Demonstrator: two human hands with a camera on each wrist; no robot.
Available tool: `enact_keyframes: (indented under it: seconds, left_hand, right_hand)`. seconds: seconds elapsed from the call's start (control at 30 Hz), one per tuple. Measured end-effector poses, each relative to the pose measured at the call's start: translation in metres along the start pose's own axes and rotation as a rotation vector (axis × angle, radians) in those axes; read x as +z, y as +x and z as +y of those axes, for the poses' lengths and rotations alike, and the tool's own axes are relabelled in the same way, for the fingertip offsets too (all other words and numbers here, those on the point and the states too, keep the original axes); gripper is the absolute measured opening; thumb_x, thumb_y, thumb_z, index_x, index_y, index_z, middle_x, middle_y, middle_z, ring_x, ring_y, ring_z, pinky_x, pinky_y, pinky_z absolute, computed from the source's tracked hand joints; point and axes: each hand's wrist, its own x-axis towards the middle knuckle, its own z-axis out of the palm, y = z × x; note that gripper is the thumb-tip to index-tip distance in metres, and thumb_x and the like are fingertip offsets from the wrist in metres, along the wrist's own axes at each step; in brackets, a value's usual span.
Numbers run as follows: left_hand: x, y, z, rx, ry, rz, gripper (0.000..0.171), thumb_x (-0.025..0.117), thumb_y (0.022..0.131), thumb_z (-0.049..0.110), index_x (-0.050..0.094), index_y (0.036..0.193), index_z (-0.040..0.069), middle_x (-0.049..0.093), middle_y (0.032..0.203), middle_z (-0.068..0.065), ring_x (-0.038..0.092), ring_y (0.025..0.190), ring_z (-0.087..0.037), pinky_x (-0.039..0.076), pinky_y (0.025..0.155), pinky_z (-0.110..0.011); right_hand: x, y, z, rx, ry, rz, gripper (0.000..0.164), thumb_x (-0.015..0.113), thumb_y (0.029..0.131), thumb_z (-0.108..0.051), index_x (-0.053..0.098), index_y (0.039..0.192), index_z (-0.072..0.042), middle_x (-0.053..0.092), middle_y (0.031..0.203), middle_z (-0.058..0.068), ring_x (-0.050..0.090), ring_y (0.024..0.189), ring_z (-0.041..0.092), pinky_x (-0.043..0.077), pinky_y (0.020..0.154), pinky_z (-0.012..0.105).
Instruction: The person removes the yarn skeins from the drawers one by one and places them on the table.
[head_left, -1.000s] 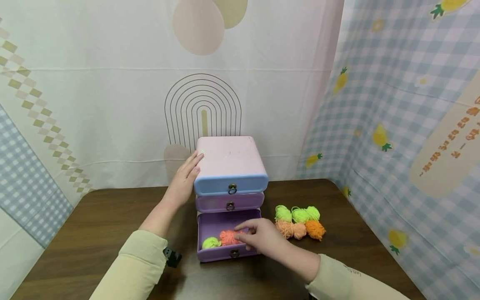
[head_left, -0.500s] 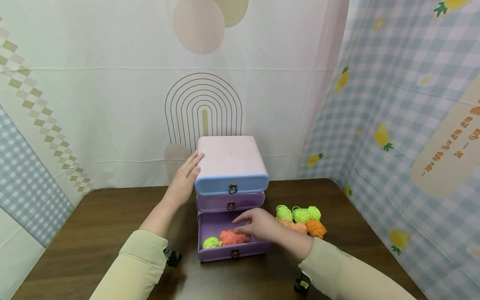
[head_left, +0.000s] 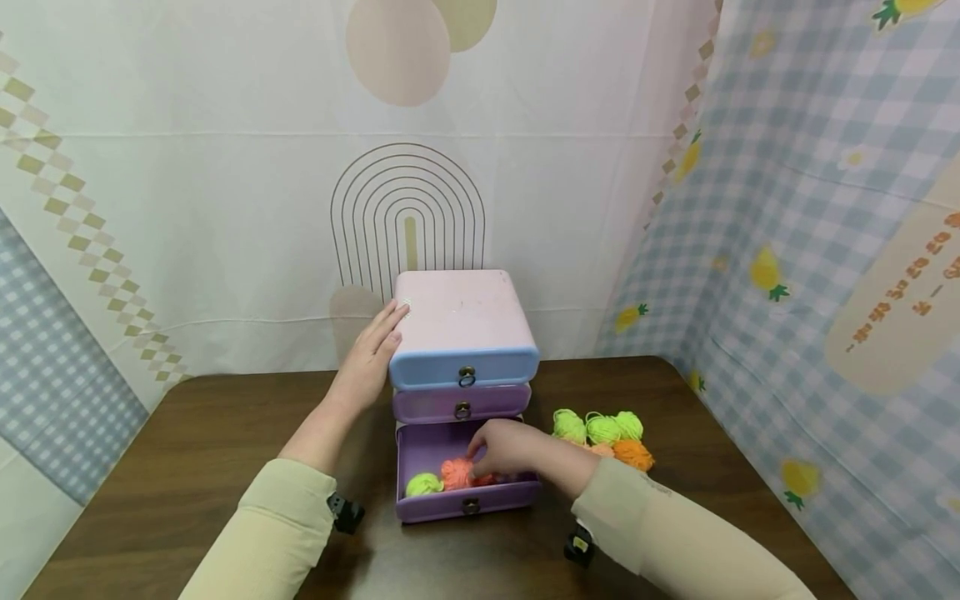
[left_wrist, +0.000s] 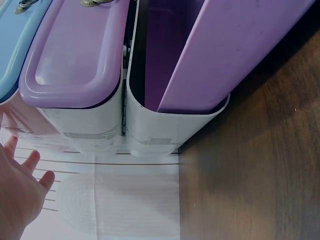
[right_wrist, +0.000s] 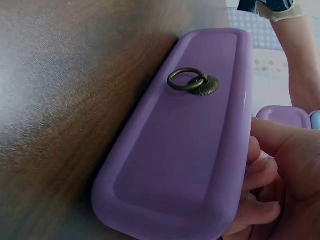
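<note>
My left hand [head_left: 365, 360] rests on the left side of the pink-topped drawer box [head_left: 461, 312], fingers reaching onto its top edge. The bottom purple drawer [head_left: 495, 501] is pulled out. Inside it lie a small neon-green yarn ball [head_left: 424, 484] and coral yarn [head_left: 454, 473]. My right hand [head_left: 510, 448] reaches into this drawer from the right, bent fingers at the coral yarn. In the right wrist view, the drawer front [right_wrist: 175, 150] hides the yarn and the fingertips, so a pinch cannot be made out. The left wrist view shows the left hand [left_wrist: 22, 195] beside the box.
Right of the box, neon-green yarn balls [head_left: 602, 427] and an orange yarn ball [head_left: 633, 454] lie on the brown table [head_left: 247, 467]. Peach yarn beside them is mostly behind my right arm. The blue drawer [head_left: 427, 369] and middle purple drawer [head_left: 427, 407] are closed. Patterned curtains stand behind.
My right hand first rises off the coral yarn, then comes back down onto it. The right forearm has shifted left and covers more of the peach yarn. My left hand stays put.
</note>
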Motion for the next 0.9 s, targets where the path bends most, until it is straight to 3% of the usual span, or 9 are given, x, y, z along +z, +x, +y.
enact_keyframes:
  seconds: [0.2,0.4,0.53,0.67,0.8,0.9]
  left_hand:
    - [0.0,0.0,0.0,-0.003,-0.002,-0.003,0.048,0.035,0.108,0.034,0.041,0.153,0.019,0.025,0.163,-0.003,0.022,0.148,-0.031,0.018,0.116,-0.057]
    - [0.0,0.0,-0.001,0.001,-0.005,0.002,0.047,0.034,0.108,0.033,0.041,0.153,0.02,0.025,0.163,-0.002,0.023,0.148,-0.03,0.018,0.117,-0.056]
    - [0.0,0.001,-0.001,0.002,-0.007,0.004,0.047,0.034,0.108,0.033,0.041,0.153,0.019,0.025,0.163,-0.003,0.023,0.148,-0.031,0.018,0.117,-0.055]
    - [0.0,0.001,-0.002,0.008,-0.009,0.007,0.047,0.035,0.108,0.032,0.042,0.152,0.018,0.026,0.162,-0.004,0.023,0.148,-0.031,0.019,0.117,-0.055]
    - [0.001,0.001,-0.003,0.008,-0.01,0.008,0.047,0.035,0.108,0.033,0.042,0.152,0.018,0.026,0.162,-0.004,0.023,0.148,-0.031,0.019,0.117,-0.055]
    - [0.001,0.001,-0.004,0.004,-0.009,0.008,0.047,0.035,0.108,0.033,0.042,0.152,0.019,0.026,0.162,-0.003,0.023,0.148,-0.031,0.019,0.116,-0.056]
  right_hand:
    - [0.0,0.007,-0.002,0.038,-0.058,-0.029,0.024,0.079,0.082,-0.018,0.075,0.104,-0.008,0.067,0.065,0.0,0.06,0.055,0.011,0.049,0.054,0.026]
    - [0.001,0.011,-0.002,0.041,-0.121,-0.064,0.005,0.076,0.083,-0.016,0.074,0.084,-0.012,0.061,0.06,-0.003,0.052,0.051,0.008,0.043,0.05,0.024]
    - [0.002,0.012,-0.004,0.042,-0.156,-0.092,0.013,0.076,0.085,-0.018,0.069,0.074,-0.015,0.053,0.056,-0.005,0.046,0.048,0.008,0.038,0.047,0.024]
    - [0.004,0.013,-0.003,0.055,-0.186,-0.11,0.013,0.077,0.086,-0.021,0.07,0.076,-0.017,0.054,0.057,-0.005,0.046,0.05,0.009,0.039,0.05,0.026]
    - [0.005,0.014,-0.001,0.048,-0.233,-0.098,0.007,0.078,0.085,-0.024,0.074,0.086,-0.018,0.058,0.063,-0.007,0.048,0.056,0.008,0.043,0.057,0.026]
    - [0.005,0.014,-0.001,0.044,-0.239,-0.078,0.012,0.079,0.084,-0.023,0.077,0.094,-0.017,0.061,0.071,-0.009,0.049,0.061,0.007,0.045,0.062,0.026]
